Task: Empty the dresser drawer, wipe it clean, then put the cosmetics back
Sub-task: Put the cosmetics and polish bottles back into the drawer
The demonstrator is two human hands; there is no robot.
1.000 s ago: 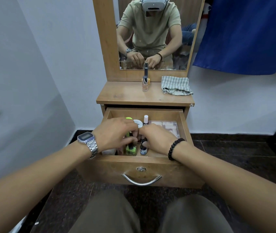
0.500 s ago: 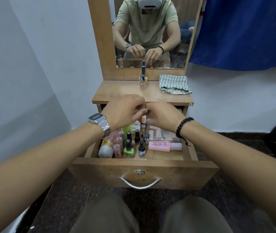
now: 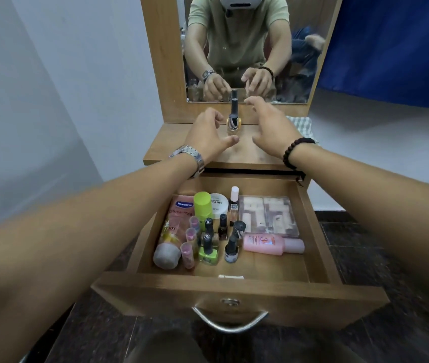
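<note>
Left hand: extended over the dresser top, fingers loosely curved, empty, just left of the upright nail polish bottle. Right hand: fingers spread, empty, just right of the bottle. Open drawer below holds the cosmetics.

Home bedroom, mirrored dresser, drawer of cosmetics

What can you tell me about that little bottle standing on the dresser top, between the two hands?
The bottle is small, of clear glass with a yellowish tint and a tall black cap. It stands upright on the wooden dresser top, just before the mirror. The left hand curls beside it and the right hand is spread; neither clearly touches it.
</note>
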